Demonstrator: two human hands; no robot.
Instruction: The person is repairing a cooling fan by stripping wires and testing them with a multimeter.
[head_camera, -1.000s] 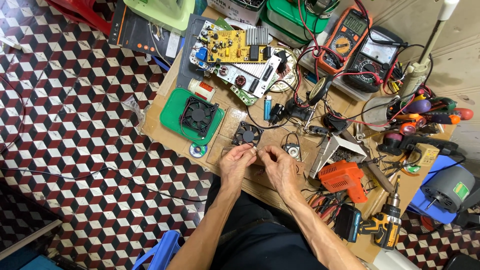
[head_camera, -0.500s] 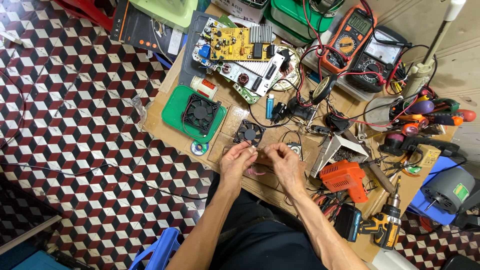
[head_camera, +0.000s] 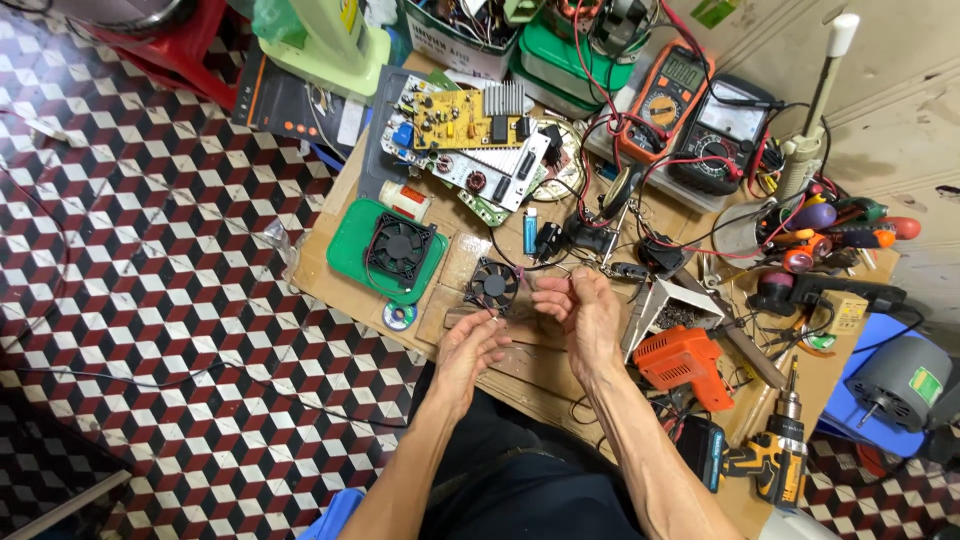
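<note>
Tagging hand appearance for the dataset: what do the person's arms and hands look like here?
Both arms are bare from above the elbow down: no sleeves in view. The left hand and right hand wear no gloves, and no rings, watch or wristband can be made out. Dark clothing covers the lap below.

Both forearms are bare to the elbow, with no sleeves, watch or rings showing on the left hand (head_camera: 468, 350) or the right hand (head_camera: 585, 315). Dark, plain trousers (head_camera: 520, 480) cover the lap.
</note>
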